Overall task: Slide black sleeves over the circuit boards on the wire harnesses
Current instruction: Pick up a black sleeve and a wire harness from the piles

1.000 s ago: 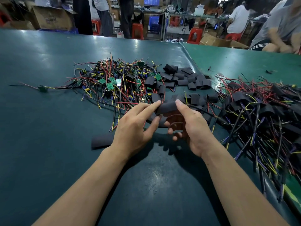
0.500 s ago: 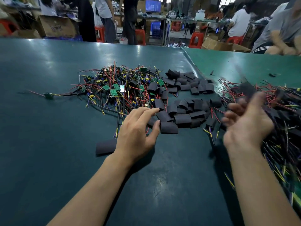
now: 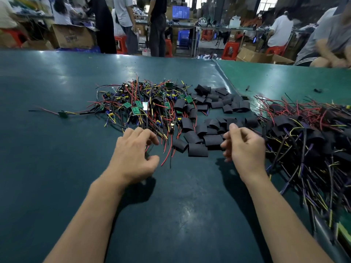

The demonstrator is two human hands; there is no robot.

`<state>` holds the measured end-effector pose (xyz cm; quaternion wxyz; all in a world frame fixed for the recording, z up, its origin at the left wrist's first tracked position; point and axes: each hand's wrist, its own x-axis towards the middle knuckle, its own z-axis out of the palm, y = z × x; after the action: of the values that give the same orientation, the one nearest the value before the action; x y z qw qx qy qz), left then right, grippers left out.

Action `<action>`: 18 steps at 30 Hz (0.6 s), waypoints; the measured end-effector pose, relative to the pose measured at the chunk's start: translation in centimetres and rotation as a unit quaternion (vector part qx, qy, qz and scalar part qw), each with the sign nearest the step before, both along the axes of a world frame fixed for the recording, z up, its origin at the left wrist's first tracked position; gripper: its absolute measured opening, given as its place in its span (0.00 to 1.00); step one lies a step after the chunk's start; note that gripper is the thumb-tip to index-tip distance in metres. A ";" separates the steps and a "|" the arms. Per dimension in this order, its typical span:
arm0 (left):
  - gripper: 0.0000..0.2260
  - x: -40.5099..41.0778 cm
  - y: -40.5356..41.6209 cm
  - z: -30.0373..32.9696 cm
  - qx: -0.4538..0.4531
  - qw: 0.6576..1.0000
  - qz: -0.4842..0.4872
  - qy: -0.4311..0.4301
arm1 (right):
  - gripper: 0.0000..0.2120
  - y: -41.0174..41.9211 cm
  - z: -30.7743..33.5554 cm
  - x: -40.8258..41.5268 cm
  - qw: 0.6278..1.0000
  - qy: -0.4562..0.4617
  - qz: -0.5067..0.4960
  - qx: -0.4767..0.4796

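Observation:
A tangle of wire harnesses (image 3: 140, 109) with bare green circuit boards lies at the table's middle. To its right is a loose heap of black sleeves (image 3: 197, 149). My left hand (image 3: 133, 154) hovers over the near wire ends of that tangle, fingers loosely curled, with nothing plainly held. My right hand (image 3: 245, 147) hangs just right of the nearest sleeves, fingers loosely curled and empty. At the far right lies a pile of sleeved harnesses (image 3: 313, 133).
The dark green table (image 3: 57, 168) spreads wide on the left and near side. One stray harness (image 3: 63, 113) lies apart at the left. People, cardboard boxes and red stools stand beyond the far edge; a seated person (image 3: 330, 40) works at the back right.
Both hands held a sleeved harness a second ago. My right hand carried it to the right pile and has come back empty; my left hand shifted onto the wire ends.

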<state>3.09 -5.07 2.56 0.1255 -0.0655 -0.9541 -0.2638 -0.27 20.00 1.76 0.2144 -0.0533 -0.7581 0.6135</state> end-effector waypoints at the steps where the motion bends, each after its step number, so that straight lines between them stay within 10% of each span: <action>1: 0.18 0.2 -0.9 0.3 -0.001 0.999 -0.032 -0.034 | 0.15 -0.2 -0.2 0.0 0.999 0.003 -0.007 0.052; 6: 0.25 0.9 -3.5 0.6 0.003 0.986 -0.070 -0.154 | 0.04 -1.4 -1.2 0.6 0.968 0.047 0.029 0.245; 18: 0.09 -1.8 -2.2 -2.5 0.031 0.991 0.099 0.081 | 0.09 -1.6 -1.5 -0.1 0.943 0.019 0.019 0.333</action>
<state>1.31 -7.26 0.08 0.2295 0.0126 -0.9340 -0.2735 -0.34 18.42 0.21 0.2222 0.0471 -0.9157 0.3314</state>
